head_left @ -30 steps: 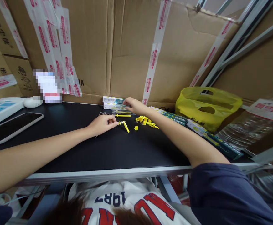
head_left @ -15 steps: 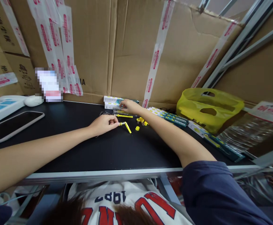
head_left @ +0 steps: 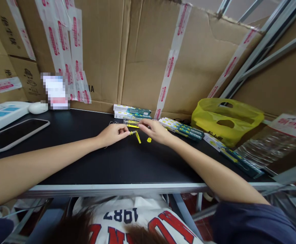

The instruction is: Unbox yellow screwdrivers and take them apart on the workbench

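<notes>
My left hand (head_left: 114, 133) is closed in a pinch above the black tabletop. Its fingertips hold a thin yellow piece with a hinged-looking yellow arm (head_left: 138, 137) hanging down from its far end. Just right of it, my right hand (head_left: 154, 131) has thumb and fingers drawn together near the piece's end; anything between them is too small to make out. A small yellow cap (head_left: 149, 139) lies under the right hand. Behind the hands are slim yellow rods (head_left: 132, 126). Thin wires (head_left: 113, 122) show beside my left hand.
Slim white-and-green boxes (head_left: 132, 110) lie at the back, with more boxes (head_left: 182, 128) to the right and one box (head_left: 234, 156) near the right edge. A yellow plastic bag (head_left: 228, 117), a clear bottle (head_left: 260, 144), a phone (head_left: 18, 135) and a cardboard wall (head_left: 148, 67) surround the work area.
My right hand has come back from the boxes at the rear toward my left hand, now covering several yellow parts. My left hand has stayed in place, holding the yellow piece.
</notes>
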The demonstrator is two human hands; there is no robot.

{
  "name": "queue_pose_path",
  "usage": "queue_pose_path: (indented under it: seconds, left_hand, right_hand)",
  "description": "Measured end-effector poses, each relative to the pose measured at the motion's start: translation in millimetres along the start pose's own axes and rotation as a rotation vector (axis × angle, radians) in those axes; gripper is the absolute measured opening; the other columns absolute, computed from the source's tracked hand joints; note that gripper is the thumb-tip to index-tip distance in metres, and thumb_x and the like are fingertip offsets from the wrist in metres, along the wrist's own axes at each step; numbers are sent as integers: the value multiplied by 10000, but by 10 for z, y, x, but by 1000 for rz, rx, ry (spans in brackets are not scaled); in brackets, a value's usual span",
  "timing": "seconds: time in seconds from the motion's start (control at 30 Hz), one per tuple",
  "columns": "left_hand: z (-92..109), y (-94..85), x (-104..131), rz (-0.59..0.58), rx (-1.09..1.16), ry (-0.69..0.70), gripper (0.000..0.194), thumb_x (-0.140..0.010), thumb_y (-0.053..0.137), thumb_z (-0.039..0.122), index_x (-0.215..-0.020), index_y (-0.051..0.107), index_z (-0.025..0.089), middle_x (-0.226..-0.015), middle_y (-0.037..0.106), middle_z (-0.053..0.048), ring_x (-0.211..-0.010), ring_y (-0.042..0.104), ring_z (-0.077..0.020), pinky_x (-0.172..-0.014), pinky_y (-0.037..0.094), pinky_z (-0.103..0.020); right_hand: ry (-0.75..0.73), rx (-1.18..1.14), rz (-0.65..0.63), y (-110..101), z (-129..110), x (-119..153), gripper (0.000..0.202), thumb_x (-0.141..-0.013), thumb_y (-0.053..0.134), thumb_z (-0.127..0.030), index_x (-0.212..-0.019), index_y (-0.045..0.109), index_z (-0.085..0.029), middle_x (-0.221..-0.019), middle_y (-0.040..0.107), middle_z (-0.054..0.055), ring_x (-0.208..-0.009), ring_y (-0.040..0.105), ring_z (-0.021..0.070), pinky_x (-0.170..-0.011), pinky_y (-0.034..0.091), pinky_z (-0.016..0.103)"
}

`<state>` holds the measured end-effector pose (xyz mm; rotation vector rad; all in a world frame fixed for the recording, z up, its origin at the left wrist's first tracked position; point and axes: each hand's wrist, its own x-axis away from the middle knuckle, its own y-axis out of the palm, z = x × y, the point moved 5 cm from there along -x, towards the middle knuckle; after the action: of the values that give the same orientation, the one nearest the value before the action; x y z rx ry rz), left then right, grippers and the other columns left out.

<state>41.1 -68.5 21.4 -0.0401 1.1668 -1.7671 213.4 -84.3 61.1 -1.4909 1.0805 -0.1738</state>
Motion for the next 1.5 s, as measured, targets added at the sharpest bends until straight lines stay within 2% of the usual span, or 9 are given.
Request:
queue_pose_path:
  seconds: [0.13,0.33,0.53,0.7,0.8,1.0,1.1,1.33,1.5]
  left_hand:
    - [71,-31,19,22,117,12,333,-857,508,461,-830,627,151,-664,547,21,-578,446,-94,-561,346,-214]
    - [124,14,33,-32,229,32,360,-825,577,498,-918,608,151,-633,467,45,-535,403,-74,-502,313,-196]
    - [169,-17,55,-41,178,50,292,-890,488,438,-933,572,161,-541,428,74,-442,431,-65,-477,348,-191]
    - [137,-19,28,-215,186,-23,268,-881,484,384,-857,603,145,-633,561,13,-500,537,-84,-520,442,-206]
    - [136,-19,19,-267,214,-38,291,-889,458,376,-994,597,143,-699,613,-10,-504,550,-88,-521,451,-215]
    - [252,-66,56,-96,-56,91,319,-845,555,462,-998,569,182,-732,567,20,-645,541,-121,-598,396,-223]
    - [304,-54,90,-65,-181,159,274,-914,451,433,-981,558,189,-802,590,7,-699,543,-136,-643,370,-238]
    - [313,-12,108,-88,-157,176,318,-957,328,400,-1006,547,174,-878,617,-27,-774,561,-163,-720,386,-261]
    - [323,-40,92,-11,-91,175,327,-959,332,395,-952,567,168,-870,609,-26,-785,542,-157,-733,387,-261]
  right_hand:
    - [-14,-172,-46,158,-42,115,289,-869,564,-369,-1065,612,-161,-848,654,36,-727,568,148,-685,436,278]
    - [-34,-376,-16,151,-78,68,202,-838,590,-353,-897,616,-161,-807,635,22,-707,557,127,-634,429,242]
    - [-49,-282,63,89,-24,80,174,-867,545,-326,-932,557,-165,-858,628,38,-771,568,150,-703,435,267]
    - [-142,-37,1,80,-97,97,198,-926,457,-310,-889,592,-172,-876,637,70,-796,565,173,-719,402,276]
    - [-153,9,-31,90,-159,115,231,-940,433,-315,-857,593,-170,-835,630,65,-759,547,166,-693,378,267]
    - [-65,-83,-69,107,-208,128,252,-934,404,-329,-796,548,-175,-712,547,10,-650,480,135,-628,347,248]
    - [-51,-152,-95,111,-232,127,280,-943,346,-313,-770,519,-178,-744,550,19,-701,504,142,-679,377,257]
    - [-23,28,-43,86,-257,174,166,-921,365,-291,-1036,443,-201,-897,608,59,-722,545,181,-657,379,281]
    - [-90,84,-43,68,-266,189,191,-943,388,-392,-1003,436,-217,-948,624,78,-755,561,195,-655,378,285]
